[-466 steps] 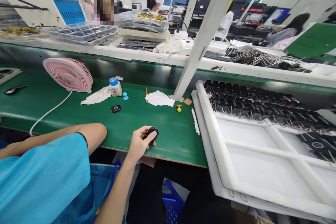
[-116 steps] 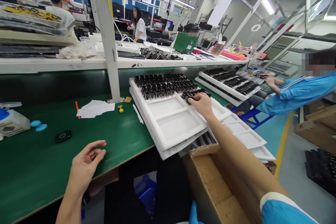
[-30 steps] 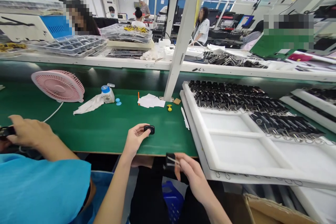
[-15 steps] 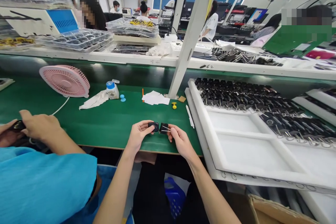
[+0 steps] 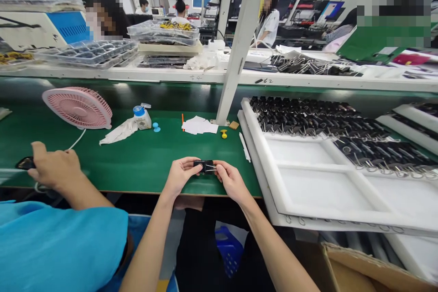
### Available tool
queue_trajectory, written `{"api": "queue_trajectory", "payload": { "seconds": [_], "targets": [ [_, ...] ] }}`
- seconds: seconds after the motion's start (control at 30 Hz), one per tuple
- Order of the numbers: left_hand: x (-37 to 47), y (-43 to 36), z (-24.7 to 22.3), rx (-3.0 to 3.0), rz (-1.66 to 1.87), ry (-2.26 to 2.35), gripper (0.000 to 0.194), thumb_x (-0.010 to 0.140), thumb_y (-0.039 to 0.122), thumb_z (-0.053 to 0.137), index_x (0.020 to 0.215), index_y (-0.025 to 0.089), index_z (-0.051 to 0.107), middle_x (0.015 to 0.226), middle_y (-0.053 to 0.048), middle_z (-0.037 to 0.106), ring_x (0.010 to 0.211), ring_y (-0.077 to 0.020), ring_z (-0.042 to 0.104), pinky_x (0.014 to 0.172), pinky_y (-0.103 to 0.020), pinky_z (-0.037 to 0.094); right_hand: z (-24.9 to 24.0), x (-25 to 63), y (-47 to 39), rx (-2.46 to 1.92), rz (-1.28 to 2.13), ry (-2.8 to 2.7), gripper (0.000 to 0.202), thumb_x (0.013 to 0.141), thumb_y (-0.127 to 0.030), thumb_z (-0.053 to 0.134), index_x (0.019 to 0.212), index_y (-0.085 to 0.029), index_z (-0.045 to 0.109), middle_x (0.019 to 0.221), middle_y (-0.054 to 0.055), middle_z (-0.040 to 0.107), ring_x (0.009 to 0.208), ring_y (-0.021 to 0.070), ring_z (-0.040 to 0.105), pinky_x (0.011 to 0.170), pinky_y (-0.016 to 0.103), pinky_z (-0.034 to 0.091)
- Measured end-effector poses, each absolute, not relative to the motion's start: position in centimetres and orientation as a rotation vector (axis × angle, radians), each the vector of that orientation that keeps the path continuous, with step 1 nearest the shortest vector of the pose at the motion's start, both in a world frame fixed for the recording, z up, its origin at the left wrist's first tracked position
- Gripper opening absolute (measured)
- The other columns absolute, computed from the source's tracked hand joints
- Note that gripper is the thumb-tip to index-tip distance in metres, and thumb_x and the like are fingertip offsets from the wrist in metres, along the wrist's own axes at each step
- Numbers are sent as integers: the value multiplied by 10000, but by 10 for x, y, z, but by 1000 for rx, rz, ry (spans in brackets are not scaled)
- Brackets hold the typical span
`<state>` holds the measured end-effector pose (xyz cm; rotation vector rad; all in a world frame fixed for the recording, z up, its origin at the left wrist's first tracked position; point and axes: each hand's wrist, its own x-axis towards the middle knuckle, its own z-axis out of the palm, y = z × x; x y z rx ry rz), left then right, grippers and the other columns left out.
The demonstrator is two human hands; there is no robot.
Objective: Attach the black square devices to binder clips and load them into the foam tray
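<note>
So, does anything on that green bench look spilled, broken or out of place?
Nothing looks spilled. It's only a bit untidy: the white cloth lies crumpled beside the bottle, and the white papers sit in an uneven pile. The black device in the left hand shows too small to check for damage.

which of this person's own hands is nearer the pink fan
Left. The left hand, holding a small black device, is in front and to the right of the pink fan; the right hand, pinching a black binder clip, is farther right.
</note>
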<state>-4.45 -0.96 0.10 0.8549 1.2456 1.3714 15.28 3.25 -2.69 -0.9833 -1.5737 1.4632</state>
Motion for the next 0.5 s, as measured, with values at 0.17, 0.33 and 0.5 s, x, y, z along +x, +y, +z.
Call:
{"api": "queue_trajectory", "payload": {
  "seconds": [0.17,0.33,0.5],
  "targets": [
    [-45,-10,1,871,1358,1260,397,634,347,935,935,129,796,825,-94,784,678,-186,704,671,-284,587,-25,149,35,-1012,1448,-1585,597,957,-658,523,1172,-128,695,798,51,598,662,163,515,597,289,408],
    [-45,-10,0,859,1411,1265,427,648,342,923,997,136,786,864,-95,783,732,-193,708,671,-270,561,3,156,9,-1006,1571,-1535,649,958,-647,551,1397,-169,547,995,84,654,865,213,625,828,366,512],
    [-47,-9,-1,776,1537,1222,469,686,331,900,1090,158,734,894,-63,759,822,-177,701,728,-241,544,18,266,-82,-1092,2007,-1689,572,889,-704,629,1287,-295,669,1159,131,675,1067,299,657,948,456,513]
  ]
}}
